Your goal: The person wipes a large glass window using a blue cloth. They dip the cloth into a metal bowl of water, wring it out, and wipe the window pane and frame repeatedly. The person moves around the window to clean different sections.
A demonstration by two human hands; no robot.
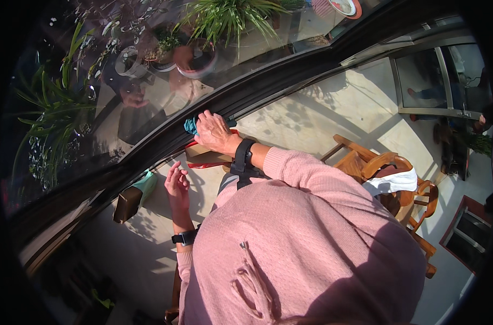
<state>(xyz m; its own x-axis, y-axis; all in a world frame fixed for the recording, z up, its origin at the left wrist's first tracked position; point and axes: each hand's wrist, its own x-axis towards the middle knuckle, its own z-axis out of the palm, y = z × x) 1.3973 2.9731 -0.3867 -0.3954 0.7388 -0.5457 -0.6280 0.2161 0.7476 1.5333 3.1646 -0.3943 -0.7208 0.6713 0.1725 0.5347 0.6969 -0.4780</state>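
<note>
My right hand [213, 129] is pressed on a crumpled teal cloth [190, 126] against the dark window frame [246, 91]. Most of the cloth is hidden under my palm and fingers. Lower and to the left, my left hand [177, 187] hangs in the air with its fingers loosely bent and apart, holding nothing. Below my right wrist, an open cardboard box with red edges [207, 156] is partly covered by my forearm.
Behind the glass stand potted plants [230, 18] and a round planter [195, 61]. A brown box [127, 204] with a pale green bag [146, 185] rests on the floor by the frame. To the right, a wooden chair [352, 164] bears a white cloth [392, 182].
</note>
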